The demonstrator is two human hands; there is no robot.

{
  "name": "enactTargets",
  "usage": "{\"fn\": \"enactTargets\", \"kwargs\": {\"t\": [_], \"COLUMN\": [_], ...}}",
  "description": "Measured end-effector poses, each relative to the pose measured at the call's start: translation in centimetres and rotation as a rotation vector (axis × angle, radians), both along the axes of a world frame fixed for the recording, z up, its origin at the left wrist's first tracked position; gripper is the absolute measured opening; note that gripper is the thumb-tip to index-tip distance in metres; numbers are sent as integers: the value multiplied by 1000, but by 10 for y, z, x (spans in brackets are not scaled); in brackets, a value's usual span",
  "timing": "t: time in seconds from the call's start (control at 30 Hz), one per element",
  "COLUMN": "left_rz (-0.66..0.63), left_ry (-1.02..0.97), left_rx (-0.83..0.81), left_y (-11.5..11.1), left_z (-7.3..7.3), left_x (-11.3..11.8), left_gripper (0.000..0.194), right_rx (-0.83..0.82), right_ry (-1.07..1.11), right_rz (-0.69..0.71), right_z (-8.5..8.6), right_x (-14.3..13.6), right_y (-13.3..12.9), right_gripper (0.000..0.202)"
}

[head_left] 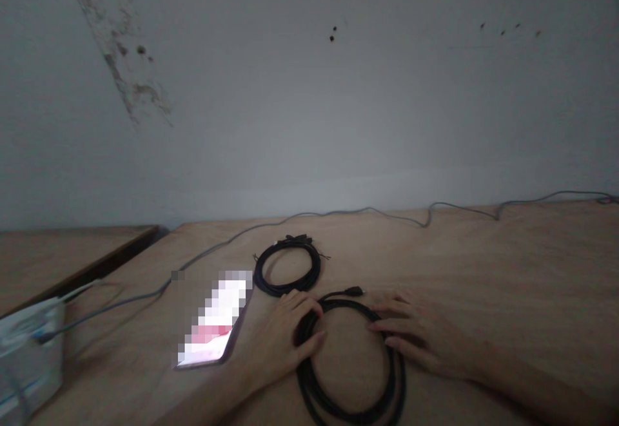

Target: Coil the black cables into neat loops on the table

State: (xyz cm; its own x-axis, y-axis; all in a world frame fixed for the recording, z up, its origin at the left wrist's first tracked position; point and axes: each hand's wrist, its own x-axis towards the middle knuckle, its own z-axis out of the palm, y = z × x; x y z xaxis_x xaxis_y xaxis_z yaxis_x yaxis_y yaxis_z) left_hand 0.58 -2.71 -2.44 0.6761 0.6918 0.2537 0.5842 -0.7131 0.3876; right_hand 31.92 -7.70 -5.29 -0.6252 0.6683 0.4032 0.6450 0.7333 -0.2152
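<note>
A coiled black cable (355,418) lies on the wooden table (483,258) at the bottom centre, its plug end (355,291) sticking out at the top of the loop. My left hand (290,329) is closed round the left side of this coil, thumb inside the loop and fingers over the outside. On the coil's upper right side rests my right hand (416,329), its fingers spread and slightly bent across the cable. A second coiled black cable (261,278), with its connectors at the top, lies just beyond my left hand and is not held.
A phone with a lit screen (217,323) lies left of my left hand. At the lower left edge stands a white box-like object (33,355) with a grey cord (232,239) running from it along the wall (309,123). A dark gap (106,265) separates two tabletops.
</note>
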Motion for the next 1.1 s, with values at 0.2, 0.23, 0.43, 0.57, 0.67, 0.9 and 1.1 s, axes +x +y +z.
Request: {"fn": "enactTargets", "kwargs": {"t": [0.2, 0.23, 0.43, 0.57, 0.67, 0.9, 1.1], "left_rz": [83, 93, 115, 135, 117, 128, 111], "left_ry": [-58, -58, -57, -81, -57, -70, -114], "left_rx": [-6, -8, 17, 49, 68, 57, 66], "left_y": [1, 1, 4, 7, 9, 9, 7], "left_z": [-1, -1, -6, -12, -14, -14, -8], "left_x": [-1, -1, -2, -5, -6, -6, -4], "left_gripper": [27, 28, 22, 24, 23, 24, 24], "right_rx": [-70, -78, -32, 12, 11, 42, 53], "right_ry": [41, 41, 98, 128, 110, 3, -43], "right_rz": [-64, -69, -75, -99, -100, 14, 89], "right_z": [-15, -15, -15, -19, -16, 3, 3], "right_x": [3, 4, 2, -1, -3, 6, 16], "right_y": [3, 3, 3, 2, 1, -2, 0], "right_gripper": [32, 31, 28, 24, 23, 38, 44]}}
